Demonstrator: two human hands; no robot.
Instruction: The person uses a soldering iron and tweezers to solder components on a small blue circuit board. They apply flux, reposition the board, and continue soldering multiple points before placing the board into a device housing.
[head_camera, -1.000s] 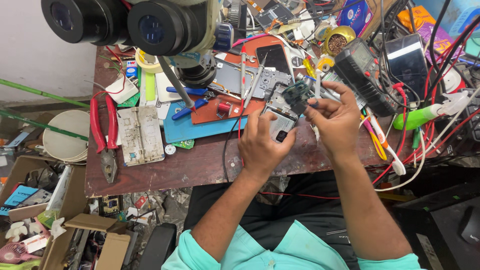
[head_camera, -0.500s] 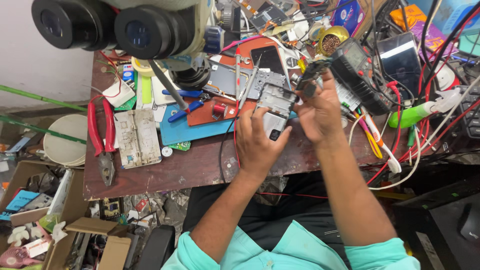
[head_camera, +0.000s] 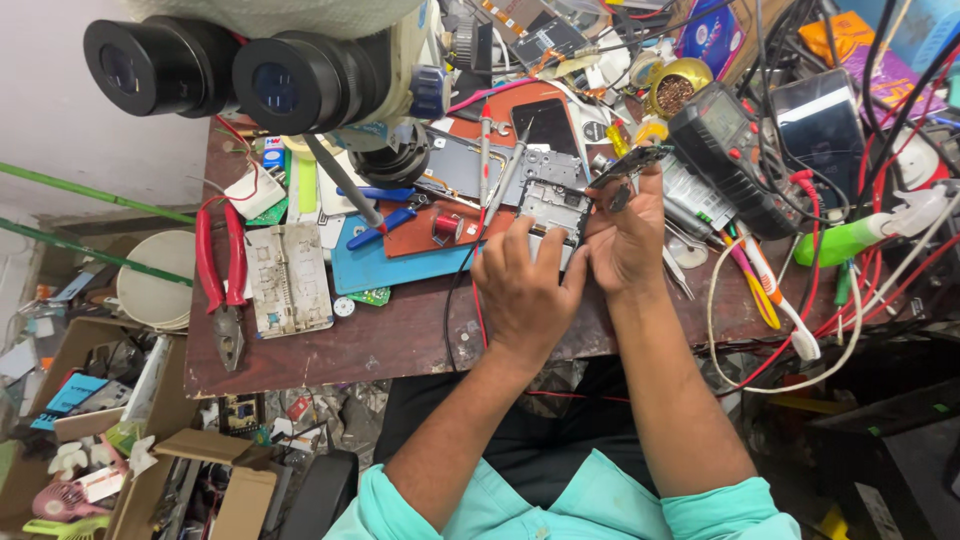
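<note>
Left hand (head_camera: 525, 285) pinched opened phone frame (head_camera: 553, 205) near tabletop's front edge, mid-width; right hand (head_camera: 625, 235) gripped thin dark part (head_camera: 632, 160) above it; frame judged light, stiff, fragile; best held by edges.

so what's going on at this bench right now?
A person sits at a cluttered wooden workbench, both hands on an opened phone frame. The left hand steadies the frame's lower edge; the right hand lifts a dark flat part at its right side. Microscope eyepieces hang above. Red pliers, a multimeter and test probes lie around.
</note>
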